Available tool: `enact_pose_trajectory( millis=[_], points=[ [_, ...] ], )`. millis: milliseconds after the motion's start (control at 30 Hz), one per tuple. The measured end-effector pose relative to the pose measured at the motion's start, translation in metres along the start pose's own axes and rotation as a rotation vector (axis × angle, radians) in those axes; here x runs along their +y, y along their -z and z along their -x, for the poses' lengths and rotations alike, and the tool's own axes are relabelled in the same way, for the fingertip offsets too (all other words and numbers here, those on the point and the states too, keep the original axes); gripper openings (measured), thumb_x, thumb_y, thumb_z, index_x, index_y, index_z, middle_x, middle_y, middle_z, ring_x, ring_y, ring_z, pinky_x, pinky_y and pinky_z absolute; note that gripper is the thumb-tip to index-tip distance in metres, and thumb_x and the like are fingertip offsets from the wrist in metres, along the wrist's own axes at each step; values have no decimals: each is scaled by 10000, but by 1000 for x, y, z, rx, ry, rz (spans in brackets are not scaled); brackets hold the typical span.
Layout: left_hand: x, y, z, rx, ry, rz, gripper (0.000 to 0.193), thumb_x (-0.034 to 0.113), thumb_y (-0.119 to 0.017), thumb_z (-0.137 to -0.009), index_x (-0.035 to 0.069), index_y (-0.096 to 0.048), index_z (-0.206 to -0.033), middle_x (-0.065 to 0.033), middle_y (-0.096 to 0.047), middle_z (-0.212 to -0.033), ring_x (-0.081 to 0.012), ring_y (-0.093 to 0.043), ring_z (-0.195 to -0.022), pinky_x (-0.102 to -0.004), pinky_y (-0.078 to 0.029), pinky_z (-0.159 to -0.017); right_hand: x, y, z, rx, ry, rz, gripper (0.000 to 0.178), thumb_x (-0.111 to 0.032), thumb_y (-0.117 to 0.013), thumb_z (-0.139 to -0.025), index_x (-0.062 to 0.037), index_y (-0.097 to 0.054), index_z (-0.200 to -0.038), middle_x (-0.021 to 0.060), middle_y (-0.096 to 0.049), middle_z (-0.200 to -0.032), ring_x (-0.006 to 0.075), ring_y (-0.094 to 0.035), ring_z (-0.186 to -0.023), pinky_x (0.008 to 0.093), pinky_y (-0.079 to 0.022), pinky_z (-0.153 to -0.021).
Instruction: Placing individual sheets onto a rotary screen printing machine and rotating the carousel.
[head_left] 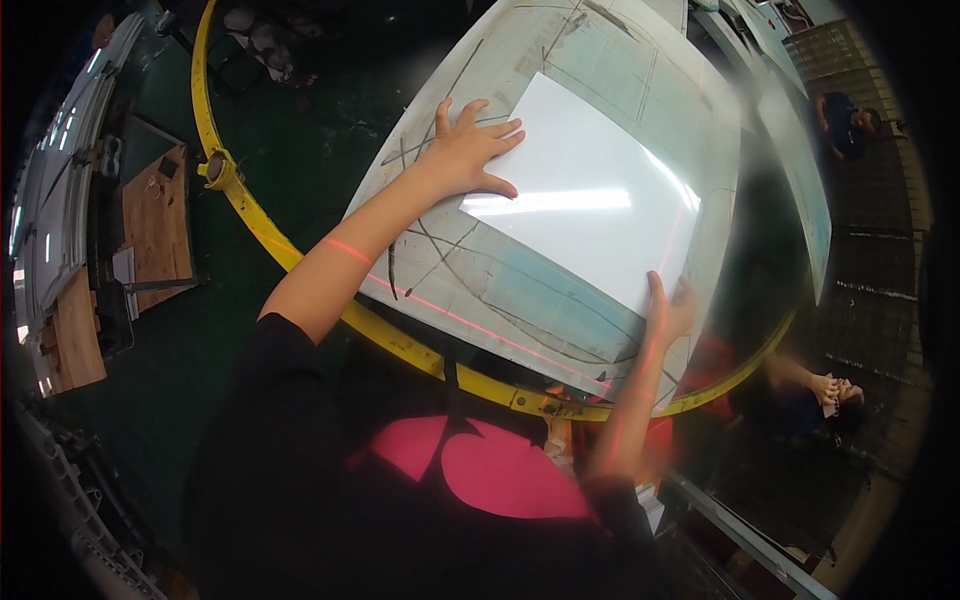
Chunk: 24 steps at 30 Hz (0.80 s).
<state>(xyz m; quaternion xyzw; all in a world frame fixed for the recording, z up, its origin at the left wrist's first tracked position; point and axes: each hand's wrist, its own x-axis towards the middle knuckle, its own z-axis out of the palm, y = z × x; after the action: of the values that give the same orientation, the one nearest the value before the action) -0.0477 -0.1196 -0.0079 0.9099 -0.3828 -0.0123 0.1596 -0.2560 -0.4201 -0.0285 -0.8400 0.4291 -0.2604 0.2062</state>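
Observation:
A glossy white rectangular sheet [590,170] lies at a slant on a large pale board [430,250] marked with dark curved and straight lines. My left hand [470,150], fingers spread, rests on the sheet's left edge and the board beside it. At the sheet's near right corner is my right hand [668,312], thumb and fingers apart, touching its edge or just beside it. A bright reflection crosses the sheet. Red laser lines run over the board's near edge and over both my forearms.
A yellow ring-shaped rail [395,345] curves around the board's left and near sides. Wooden panels [157,220] stand at the left. Two other people [848,125] are at the right, one near the lower right. Another pale panel [795,180] stands right of the board.

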Motion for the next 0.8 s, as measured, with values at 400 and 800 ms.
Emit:
enact_pose_trajectory(
  millis=[400,800],
  points=[
    [-1,-1,0,6,-5,12,789,587,-620,-584,180,-448,-1237,24,-362,-1330,-311,-146,-1265,-579,34,-955,1,2,-1,-30,15,13,618,-466,-741,-540,-86,-581,-1001,35,-544,-849,191,-497,-836,430,-216,-877],
    [-4,-5,-2,24,-28,4,797,597,-624,-572,181,-456,-1231,27,-368,-1325,-321,-147,-1264,-590,29,-949,-7,7,-5,-74,-35,72,616,-487,-744,-519,-105,-583,-974,25,-551,-790,190,-502,-807,425,-224,-855]
  ],
)
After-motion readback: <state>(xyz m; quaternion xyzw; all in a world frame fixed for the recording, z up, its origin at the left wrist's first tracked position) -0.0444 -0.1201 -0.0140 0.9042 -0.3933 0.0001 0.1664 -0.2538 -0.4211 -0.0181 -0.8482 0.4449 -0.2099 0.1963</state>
